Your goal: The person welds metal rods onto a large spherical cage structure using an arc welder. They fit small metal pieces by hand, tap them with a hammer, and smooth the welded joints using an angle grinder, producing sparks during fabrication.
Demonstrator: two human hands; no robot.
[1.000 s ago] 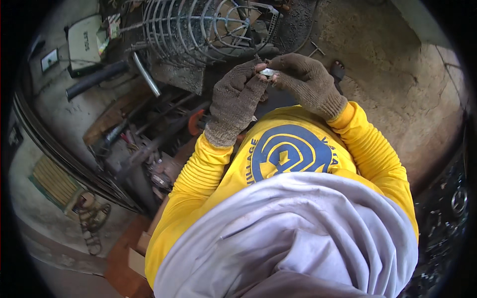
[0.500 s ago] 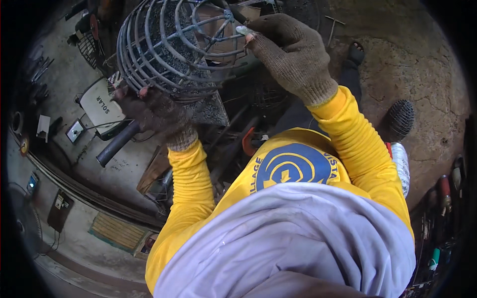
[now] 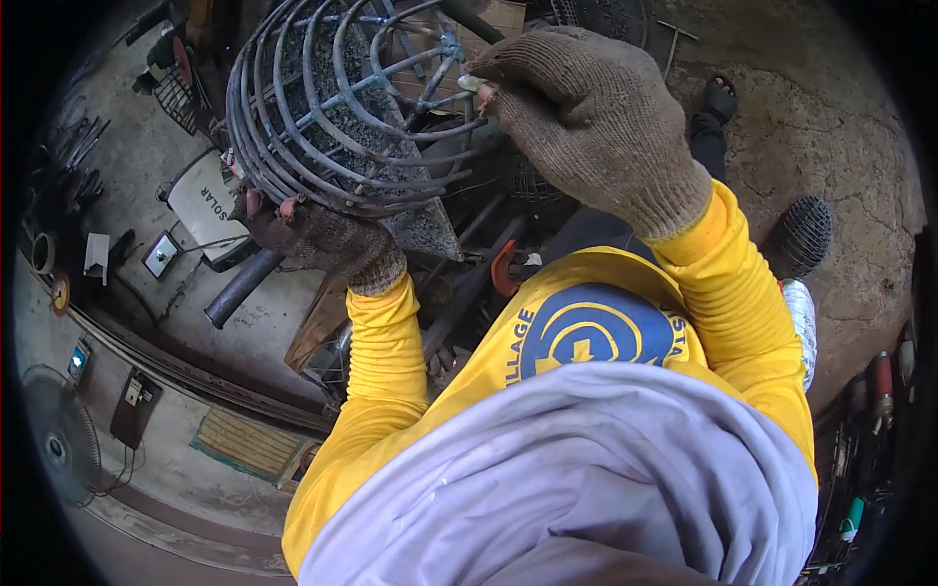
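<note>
A rounded cage of bent grey metal rods [image 3: 337,107] lies tilted at the top, its ribs tied by crossing bars. My left hand [image 3: 322,234], in a dark worn glove with bare fingertips showing, is closed on the cage's lower rim. At the cage's right end, my right hand [image 3: 596,122], in a brown knit glove, pinches a small pale piece [image 3: 471,84] between thumb and fingers. That piece is close to the rib ends; its kind is too small to tell, and I cannot tell whether it touches the metal.
A dark round bar [image 3: 242,288] sticks out below my left hand. Under the cage is a rough grey slab [image 3: 435,230]. An orange clamp-like part [image 3: 505,269] lies near my lap. A pale-topped case [image 3: 200,200] stands at left, a fan [image 3: 63,435] farther left. Tools [image 3: 882,386] line the right.
My right hand has come slightly nearer the camera and shifted right and down, still pinching the pale piece. The whole view has shifted a little. My left hand keeps its grip on the cage.
</note>
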